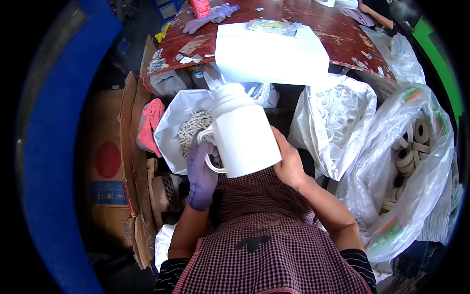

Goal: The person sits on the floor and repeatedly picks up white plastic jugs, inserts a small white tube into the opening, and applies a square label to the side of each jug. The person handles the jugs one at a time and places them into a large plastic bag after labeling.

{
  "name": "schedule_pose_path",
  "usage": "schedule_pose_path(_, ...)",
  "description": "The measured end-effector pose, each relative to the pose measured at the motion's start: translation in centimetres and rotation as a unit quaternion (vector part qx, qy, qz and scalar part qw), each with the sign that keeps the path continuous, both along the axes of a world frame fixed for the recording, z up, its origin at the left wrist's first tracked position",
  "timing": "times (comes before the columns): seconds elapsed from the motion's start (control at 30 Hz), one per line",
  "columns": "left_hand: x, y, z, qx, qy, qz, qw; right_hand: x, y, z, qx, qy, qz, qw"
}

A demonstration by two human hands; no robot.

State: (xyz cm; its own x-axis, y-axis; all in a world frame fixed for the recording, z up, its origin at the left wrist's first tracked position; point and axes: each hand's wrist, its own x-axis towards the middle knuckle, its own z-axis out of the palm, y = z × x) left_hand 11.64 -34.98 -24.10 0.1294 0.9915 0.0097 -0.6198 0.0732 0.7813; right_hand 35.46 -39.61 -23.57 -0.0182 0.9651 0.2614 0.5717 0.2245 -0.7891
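A white jug (248, 139) with a stepped, narrower neck and a side handle (207, 151) is held tilted in front of me, its neck leaning to the upper left. My left hand (200, 176), in a purple glove, is closed around the handle. Bare, my right hand (290, 164) presses against the lower right side of the jug, its fingers partly hidden behind it. Behind the jug's left side, a white bag (169, 115) of small pale rod-shaped pieces (192, 128) stands open.
A white box (269, 56) sits on the worn red table (338, 36), near a purple glove (211, 18). On the right are a bag of white rings (340, 110) and a clear bag (364, 181) holding pale round parts (405, 157). Cardboard (129, 161) stands left; another person's arm (377, 15) shows far right.
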Motion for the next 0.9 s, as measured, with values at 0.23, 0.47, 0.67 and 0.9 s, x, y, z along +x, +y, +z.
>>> schedule_pose_path(0.23, -1.8, 0.7, -0.6, -0.097, 0.063, -0.029, 0.993, 1.8, -2.3, -2.1, -0.25, 0.495, 0.014, 0.832)
schedule_pose_path(0.47, -0.3, 1.5, -1.6, -0.065, -0.048, -0.136, 0.988, 1.4, -3.0, -2.3, -0.436, 0.537, 0.07, 0.719)
schedule_pose_path(0.67, -1.5, 1.8, -3.0, -0.065, -0.04, -0.134, 0.988, 3.0, -2.1, -3.6, -0.292, 0.484, -0.015, 0.825)
schedule_pose_path(0.9, -2.4, 0.6, -3.2, -0.137, 0.049, -0.048, 0.988, 1.7, -1.3, -0.5, -0.111, 0.379, -0.04, 0.918)
